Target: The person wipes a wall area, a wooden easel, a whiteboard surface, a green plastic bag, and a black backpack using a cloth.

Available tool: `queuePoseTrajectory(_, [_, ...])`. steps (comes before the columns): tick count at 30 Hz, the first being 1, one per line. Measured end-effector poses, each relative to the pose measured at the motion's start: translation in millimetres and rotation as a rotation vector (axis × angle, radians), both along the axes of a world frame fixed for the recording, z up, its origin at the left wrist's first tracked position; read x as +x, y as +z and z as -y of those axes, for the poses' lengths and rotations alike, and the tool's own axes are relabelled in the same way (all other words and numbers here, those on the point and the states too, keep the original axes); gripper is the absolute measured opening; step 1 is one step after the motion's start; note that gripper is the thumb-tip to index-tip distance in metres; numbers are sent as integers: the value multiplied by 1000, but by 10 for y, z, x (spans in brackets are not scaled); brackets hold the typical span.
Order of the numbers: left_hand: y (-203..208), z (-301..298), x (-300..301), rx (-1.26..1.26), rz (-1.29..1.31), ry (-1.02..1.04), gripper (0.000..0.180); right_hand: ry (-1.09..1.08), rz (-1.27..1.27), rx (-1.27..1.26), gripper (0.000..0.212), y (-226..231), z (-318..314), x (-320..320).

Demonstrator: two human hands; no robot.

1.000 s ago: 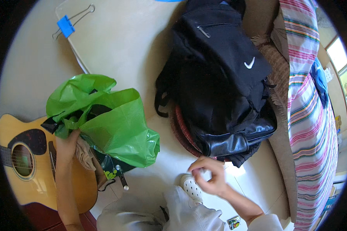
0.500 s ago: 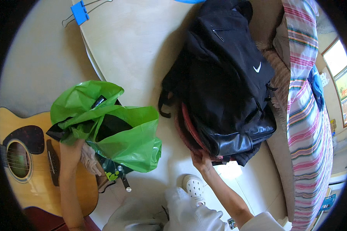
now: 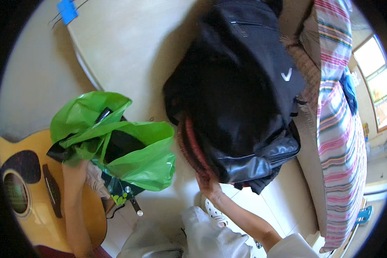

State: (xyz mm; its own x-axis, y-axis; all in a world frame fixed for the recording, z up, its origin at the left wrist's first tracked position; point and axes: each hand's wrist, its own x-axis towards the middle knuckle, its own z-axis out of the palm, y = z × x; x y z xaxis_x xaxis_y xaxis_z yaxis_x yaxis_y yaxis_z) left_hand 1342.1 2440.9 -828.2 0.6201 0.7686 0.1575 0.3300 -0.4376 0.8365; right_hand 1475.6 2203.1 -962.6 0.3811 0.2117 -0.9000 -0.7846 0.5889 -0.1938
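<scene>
A green plastic bag (image 3: pixel 142 165) with black things inside is at the left. My left hand (image 3: pixel 76 165) is closed on its near left side, the fingers partly covered by the thin plastic. Right of it, a big black backpack (image 3: pixel 241 99) stands tilted, with a shiny black panel low down. Along its lower left side runs a reddish, curved, rim-like piece (image 3: pixel 192 144); what it belongs to is hidden by the backpack. My right hand (image 3: pixel 208 185) grips the lower end of this piece from below, fingers partly out of sight. Crumpled pale cloth-like material (image 3: pixel 96 180) is beside my left wrist.
An acoustic guitar (image 3: pixel 34 215) lies under my left forearm. A pale board (image 3: pixel 116 38) carries a blue binder clip (image 3: pixel 67 12) at its far left. Striped fabric (image 3: pixel 342 163) drapes down the right side. My foot in a white clog (image 3: pixel 215 210) is below the backpack.
My right hand has shifted left, and the reddish piece and backpack have moved left with it. The whole view has shifted slightly. My left hand keeps its hold on the green bag.
</scene>
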Motion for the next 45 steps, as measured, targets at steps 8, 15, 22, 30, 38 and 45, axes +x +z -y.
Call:
queuePoseTrajectory(8, [61,-7,53,27,-31,0,25,286,-27,139,29,85,117,86])
queuePoseTrajectory(15, [200,98,-41,92,-27,-40,23,1157,628,232,29,763,449,253])
queuePoseTrajectory(22, [327,160,-43,48,-72,2,21,1587,1309,43,35,1361,548,422])
queuePoseTrajectory(30, [491,325,253,12,148,-120,29,1407,1822,-446,58,1671,194,493])
queuePoseTrajectory(38, [194,337,543,28,278,-323,27,1460,1727,-624,66,1641,435,469])
queuePoseTrajectory(45, [341,356,1080,2,461,-709,36,1306,2077,-863,49,1559,205,433])
